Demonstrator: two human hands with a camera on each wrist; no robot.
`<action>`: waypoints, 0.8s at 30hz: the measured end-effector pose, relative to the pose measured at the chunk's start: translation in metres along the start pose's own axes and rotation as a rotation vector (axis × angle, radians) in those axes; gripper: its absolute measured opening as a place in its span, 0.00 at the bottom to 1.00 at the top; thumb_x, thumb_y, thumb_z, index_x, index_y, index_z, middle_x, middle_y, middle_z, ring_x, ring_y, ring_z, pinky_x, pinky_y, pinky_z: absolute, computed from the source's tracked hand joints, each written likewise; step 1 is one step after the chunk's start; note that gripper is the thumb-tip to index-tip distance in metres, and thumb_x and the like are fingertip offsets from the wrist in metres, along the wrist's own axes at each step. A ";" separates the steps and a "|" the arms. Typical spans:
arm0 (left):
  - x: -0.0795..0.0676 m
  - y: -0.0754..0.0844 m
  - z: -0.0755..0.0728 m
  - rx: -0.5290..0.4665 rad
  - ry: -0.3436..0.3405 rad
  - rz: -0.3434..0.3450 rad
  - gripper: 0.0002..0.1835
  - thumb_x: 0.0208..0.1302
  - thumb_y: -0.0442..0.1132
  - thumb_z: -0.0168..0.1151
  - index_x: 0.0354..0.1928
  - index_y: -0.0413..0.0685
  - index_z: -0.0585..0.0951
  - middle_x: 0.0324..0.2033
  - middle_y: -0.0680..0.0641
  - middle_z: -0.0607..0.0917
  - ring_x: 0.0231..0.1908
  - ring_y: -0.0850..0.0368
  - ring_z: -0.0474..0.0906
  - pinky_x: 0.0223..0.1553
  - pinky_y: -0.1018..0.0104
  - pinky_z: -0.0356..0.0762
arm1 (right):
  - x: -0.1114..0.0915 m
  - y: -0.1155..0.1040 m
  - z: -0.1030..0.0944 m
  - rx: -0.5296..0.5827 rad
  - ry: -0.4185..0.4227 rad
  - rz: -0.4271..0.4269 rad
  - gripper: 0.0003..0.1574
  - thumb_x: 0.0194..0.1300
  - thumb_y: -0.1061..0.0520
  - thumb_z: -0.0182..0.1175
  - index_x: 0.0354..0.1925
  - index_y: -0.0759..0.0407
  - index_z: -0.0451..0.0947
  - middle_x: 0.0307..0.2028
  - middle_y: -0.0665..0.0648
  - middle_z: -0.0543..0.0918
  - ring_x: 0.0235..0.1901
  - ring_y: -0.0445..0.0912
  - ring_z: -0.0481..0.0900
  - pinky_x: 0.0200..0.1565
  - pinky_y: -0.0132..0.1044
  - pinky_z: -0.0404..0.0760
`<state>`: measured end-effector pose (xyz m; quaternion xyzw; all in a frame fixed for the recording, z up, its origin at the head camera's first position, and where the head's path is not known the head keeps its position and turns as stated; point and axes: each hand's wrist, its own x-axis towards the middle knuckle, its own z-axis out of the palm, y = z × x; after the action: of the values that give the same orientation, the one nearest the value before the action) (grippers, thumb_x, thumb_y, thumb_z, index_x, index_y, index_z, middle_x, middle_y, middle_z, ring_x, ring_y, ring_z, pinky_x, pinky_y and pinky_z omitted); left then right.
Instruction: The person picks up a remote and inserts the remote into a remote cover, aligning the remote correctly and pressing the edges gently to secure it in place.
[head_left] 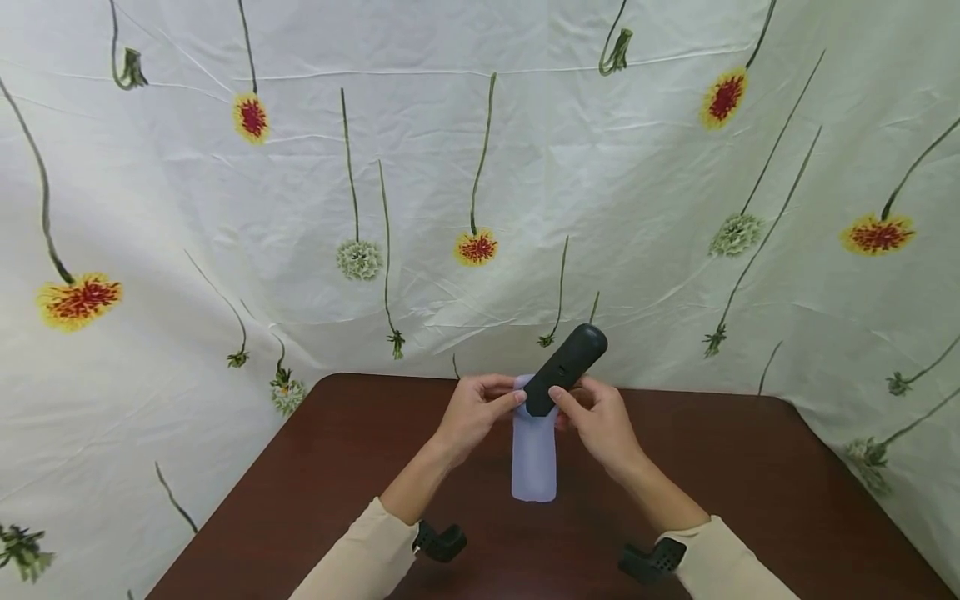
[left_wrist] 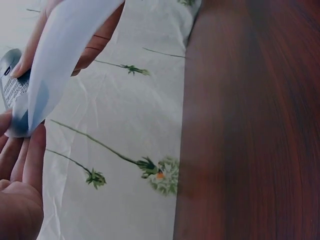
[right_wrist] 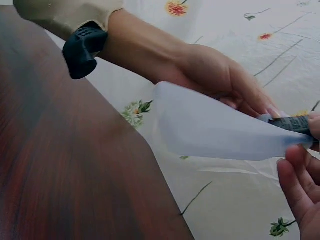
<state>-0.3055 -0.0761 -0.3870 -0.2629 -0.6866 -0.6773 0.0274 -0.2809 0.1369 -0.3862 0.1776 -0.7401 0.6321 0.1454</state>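
A black remote control [head_left: 567, 365] with a rounded end sits tilted up to the right. Its lower end is partly inside the mouth of a translucent pale-lilac sleeve [head_left: 534, 462], which hangs down above the table. My left hand [head_left: 478, 410] pinches the sleeve's rim from the left. With thumb on top and fingers behind, my right hand [head_left: 600, 421] grips the remote's lower part beside that rim. Small print shows on the remote [left_wrist: 17, 87] in the left wrist view. How far in it reaches is partly hidden by the sleeve [right_wrist: 210, 125].
Below the hands lies a dark reddish-brown table [head_left: 337, 500] with rounded far corners. A white cloth [head_left: 420, 125] printed with flowers hangs behind and along the sides. Black wrist devices [head_left: 441, 542] sit near both cuffs.
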 end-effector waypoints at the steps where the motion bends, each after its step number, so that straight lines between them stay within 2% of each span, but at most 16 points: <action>1: 0.000 0.000 0.000 -0.020 0.008 -0.010 0.15 0.70 0.31 0.66 0.54 0.26 0.83 0.44 0.37 0.89 0.42 0.53 0.87 0.45 0.57 0.86 | 0.001 -0.001 -0.001 0.016 -0.016 0.011 0.13 0.73 0.59 0.66 0.49 0.70 0.83 0.27 0.60 0.84 0.25 0.50 0.83 0.33 0.40 0.86; 5: 0.000 0.000 0.001 -0.100 0.028 -0.044 0.15 0.70 0.30 0.66 0.53 0.24 0.82 0.42 0.39 0.89 0.41 0.55 0.87 0.45 0.58 0.85 | 0.002 -0.003 -0.005 0.058 -0.078 0.036 0.14 0.75 0.61 0.63 0.49 0.73 0.81 0.29 0.61 0.83 0.26 0.48 0.83 0.35 0.40 0.87; 10: 0.000 0.000 0.001 -0.152 0.049 -0.048 0.14 0.71 0.29 0.64 0.51 0.22 0.82 0.38 0.44 0.89 0.39 0.57 0.86 0.43 0.61 0.85 | 0.004 -0.006 -0.010 0.041 -0.139 0.067 0.17 0.76 0.59 0.62 0.51 0.74 0.80 0.31 0.62 0.83 0.27 0.48 0.83 0.35 0.40 0.87; 19: 0.001 0.002 0.002 -0.134 0.088 -0.076 0.13 0.71 0.30 0.65 0.50 0.23 0.83 0.36 0.46 0.89 0.36 0.57 0.86 0.42 0.60 0.85 | 0.010 -0.009 -0.018 -0.006 -0.280 0.080 0.20 0.76 0.56 0.62 0.57 0.70 0.79 0.44 0.64 0.85 0.38 0.65 0.85 0.41 0.45 0.87; 24: 0.002 0.005 0.007 -0.140 0.142 -0.088 0.11 0.70 0.30 0.65 0.47 0.25 0.85 0.32 0.47 0.89 0.32 0.58 0.85 0.38 0.57 0.85 | 0.013 -0.012 -0.021 -0.049 -0.343 0.063 0.20 0.76 0.56 0.62 0.57 0.71 0.79 0.46 0.64 0.85 0.40 0.67 0.85 0.41 0.47 0.87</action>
<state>-0.3032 -0.0686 -0.3826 -0.1850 -0.6449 -0.7410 0.0279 -0.2869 0.1548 -0.3666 0.2559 -0.7745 0.5785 0.0014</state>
